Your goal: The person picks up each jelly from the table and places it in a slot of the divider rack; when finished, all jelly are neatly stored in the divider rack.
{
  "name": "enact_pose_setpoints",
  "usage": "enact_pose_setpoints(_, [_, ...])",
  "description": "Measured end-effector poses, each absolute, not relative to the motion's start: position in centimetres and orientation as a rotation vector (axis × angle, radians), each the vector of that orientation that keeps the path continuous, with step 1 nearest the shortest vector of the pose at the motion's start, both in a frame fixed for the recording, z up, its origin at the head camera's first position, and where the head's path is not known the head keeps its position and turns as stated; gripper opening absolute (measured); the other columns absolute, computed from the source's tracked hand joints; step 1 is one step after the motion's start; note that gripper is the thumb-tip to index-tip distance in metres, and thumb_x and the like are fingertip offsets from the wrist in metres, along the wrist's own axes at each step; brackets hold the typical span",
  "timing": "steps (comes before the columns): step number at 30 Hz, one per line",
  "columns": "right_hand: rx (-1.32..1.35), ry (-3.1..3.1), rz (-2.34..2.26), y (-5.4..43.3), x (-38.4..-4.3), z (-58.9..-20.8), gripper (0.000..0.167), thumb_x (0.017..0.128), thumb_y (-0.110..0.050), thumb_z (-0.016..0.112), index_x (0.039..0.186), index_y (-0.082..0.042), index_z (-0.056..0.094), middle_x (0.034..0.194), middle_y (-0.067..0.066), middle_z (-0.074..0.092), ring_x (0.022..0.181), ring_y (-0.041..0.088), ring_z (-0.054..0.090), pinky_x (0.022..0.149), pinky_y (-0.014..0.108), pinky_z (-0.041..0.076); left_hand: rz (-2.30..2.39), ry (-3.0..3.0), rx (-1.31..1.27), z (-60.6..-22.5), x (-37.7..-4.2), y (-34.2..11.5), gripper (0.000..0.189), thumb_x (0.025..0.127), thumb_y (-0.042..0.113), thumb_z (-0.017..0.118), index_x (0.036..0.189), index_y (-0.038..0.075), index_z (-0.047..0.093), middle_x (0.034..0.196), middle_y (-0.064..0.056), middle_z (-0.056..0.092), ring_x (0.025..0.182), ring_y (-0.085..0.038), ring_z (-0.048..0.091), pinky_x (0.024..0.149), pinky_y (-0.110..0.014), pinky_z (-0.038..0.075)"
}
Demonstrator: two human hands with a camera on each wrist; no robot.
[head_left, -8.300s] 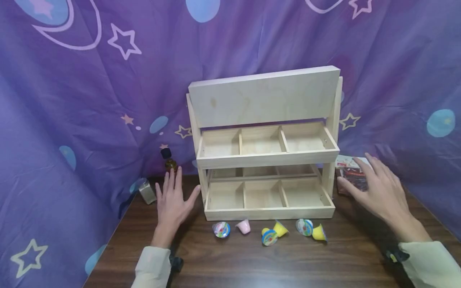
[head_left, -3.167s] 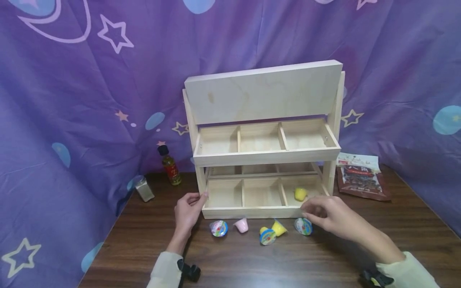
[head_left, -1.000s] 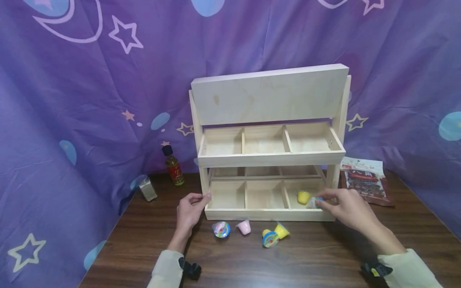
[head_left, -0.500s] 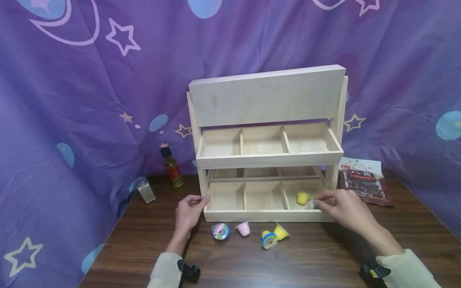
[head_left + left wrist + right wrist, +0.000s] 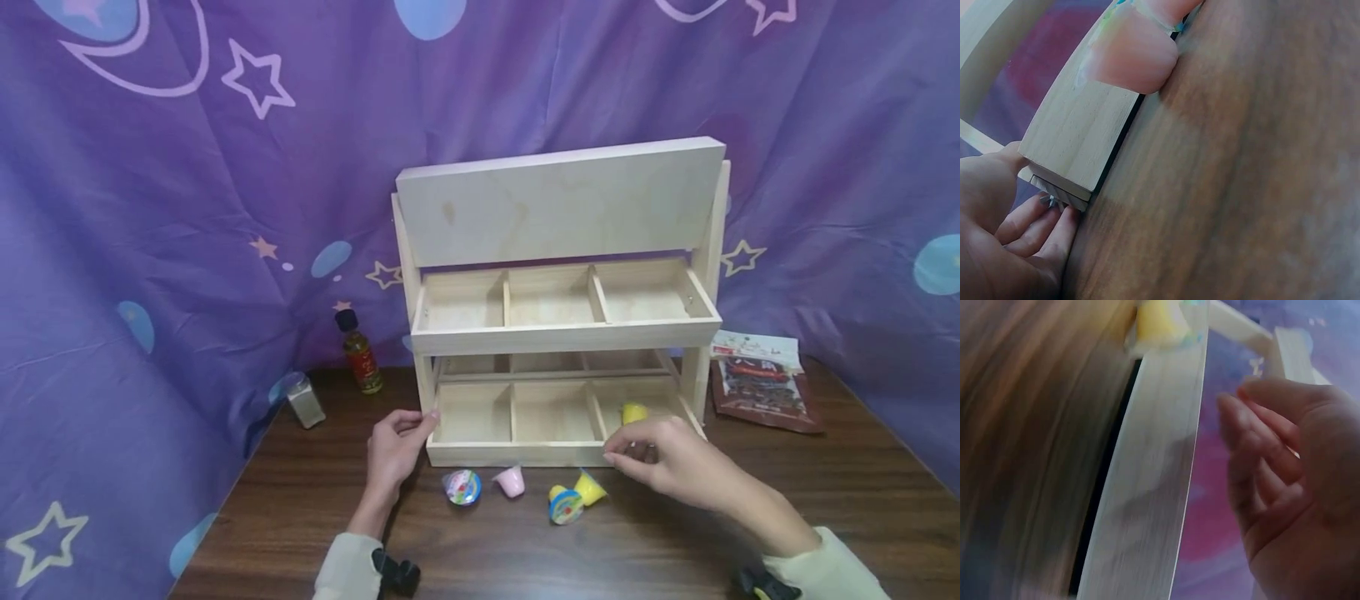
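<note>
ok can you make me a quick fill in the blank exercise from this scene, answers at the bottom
1. The left hand grips the ____ end of the lower tray on the wooden rack.
2. A yellow jelly cup sits in the lower tray's ____ compartment.
3. The jelly cup second from the left on the table is ____.
4. The red-labelled bottle has a ____ cap.

Missing words: left; right; pink; black

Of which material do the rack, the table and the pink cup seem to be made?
Rack: pale, unpainted-looking wood; grain and brownish stains show.
Table: dark wood or wood-look laminate; streaked grain, slight sheen.
Pink cup: probably plastic, smooth; tapered body, flared rim.
</note>
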State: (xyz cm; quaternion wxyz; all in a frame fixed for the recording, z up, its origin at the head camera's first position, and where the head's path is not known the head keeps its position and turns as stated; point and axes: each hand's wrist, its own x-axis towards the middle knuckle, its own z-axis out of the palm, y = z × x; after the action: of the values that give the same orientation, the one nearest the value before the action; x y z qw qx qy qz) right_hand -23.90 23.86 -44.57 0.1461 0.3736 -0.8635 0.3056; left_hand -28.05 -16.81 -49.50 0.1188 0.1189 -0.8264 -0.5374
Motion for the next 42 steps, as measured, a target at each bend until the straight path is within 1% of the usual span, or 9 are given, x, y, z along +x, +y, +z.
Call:
enact_pose_setpoints(5, [1.249,-2.510,0.756,22.3,-23.3,-45.3,0.015,0.092,-0.016,0.086,0.103,-0.026,0.081,0.100,-0.018,0.080,0.087,-0.004,0.072,0.075,0.023,0.061,-1.584,-2.407,0.348,-49.7,-28.1,-16.5,0.042,0.091,0.047,0.086,0.110,0.010,0.079,0.111,-0.011,0.083,0.105,-0.023,0.078,0.089,-0.033,0.059])
enact_pose_setpoints(8, [1.293,-2.537,0.670,22.0,-23.0,-45.9,0.021,0.092,-0.019,0.087,0.112,-0.024,0.081,0.108,-0.015,0.081,0.094,0.001,0.074,0.081,0.028,0.063,-1.587,-2.413,0.349,-49.6,-28.0,-16.3,0.043,0.091,0.048,0.086,0.110,0.010,0.079,0.111,-0.011,0.083,0.105,-0.023,0.078,0.088,-0.033,0.059])
enact_pose_setpoints(10, [1.303,-2.576,0.673,22.1,-22.9,-46.3,0.028,0.092,-0.020,0.087,0.118,-0.021,0.080,0.112,-0.013,0.080,0.094,0.000,0.072,0.080,0.028,0.063,-1.587,-2.419,0.348,-49.5,-28.0,-16.3,0.043,0.091,0.048,0.086,0.110,0.010,0.079,0.112,-0.010,0.083,0.105,-0.023,0.077,0.088,-0.033,0.058])
enact_pose_setpoints(16, [1.297,-2.682,0.894,22.7,-22.9,-46.9,0.047,0.092,-0.015,0.087,0.136,-0.009,0.071,0.094,-0.013,0.073,0.079,-0.008,0.065,0.069,0.021,0.060,-1.580,-2.410,0.325,-49.3,-28.1,-16.5,0.042,0.091,0.046,0.086,0.110,0.009,0.079,0.111,-0.011,0.083,0.104,-0.024,0.078,0.089,-0.033,0.059])
enact_pose_setpoints(19, [1.291,-2.672,0.912,22.8,-23.0,-46.9,0.047,0.092,-0.016,0.086,0.136,-0.009,0.070,0.093,-0.013,0.073,0.080,-0.007,0.065,0.069,0.021,0.060,-1.573,-2.407,0.334,-49.2,-28.2,-16.6,0.040,0.092,0.045,0.086,0.110,0.010,0.079,0.111,-0.010,0.083,0.104,-0.024,0.078,0.089,-0.033,0.059])
enact_pose_setpoints(25, [1.295,-2.619,0.808,22.8,-22.8,-46.9,0.048,0.089,-0.027,0.091,0.132,-0.017,0.073,0.106,-0.010,0.072,0.078,-0.007,0.062,0.066,0.019,0.056,-1.597,-2.400,0.309,-49.2,-28.4,-16.5,0.041,0.092,0.045,0.086,0.110,0.009,0.079,0.112,-0.012,0.083,0.107,-0.024,0.078,0.089,-0.033,0.059])
enact_pose_setpoints(29, [1.302,-2.641,0.815,22.6,-22.8,-46.9,0.044,0.091,-0.028,0.089,0.131,-0.019,0.074,0.109,-0.011,0.072,0.078,-0.008,0.060,0.065,0.019,0.055,-1.596,-2.397,0.310,-49.3,-28.5,-16.6,0.041,0.091,0.045,0.087,0.110,0.008,0.079,0.112,-0.012,0.083,0.106,-0.024,0.078,0.090,-0.034,0.059])
enact_pose_setpoints(36, [1.270,-2.705,0.816,22.5,-22.8,-47.1,0.043,0.093,-0.032,0.087,0.132,-0.020,0.074,0.099,-0.018,0.071,0.076,-0.009,0.060,0.064,0.020,0.054,-1.589,-2.417,0.315,-49.3,-28.2,-16.9,0.048,0.091,0.051,0.085,0.113,0.008,0.078,0.114,-0.013,0.082,0.105,-0.024,0.077,0.090,-0.037,0.059])
enact_pose_setpoints(42, [1.252,-2.686,0.889,22.4,-23.0,-47.0,0.050,0.093,-0.034,0.088,0.135,-0.013,0.070,0.096,-0.016,0.072,0.076,-0.008,0.061,0.063,0.019,0.055,-1.584,-2.408,0.317,-49.7,-28.2,-17.1,0.045,0.091,0.049,0.086,0.111,0.009,0.079,0.112,-0.011,0.083,0.105,-0.024,0.078,0.092,-0.038,0.059])
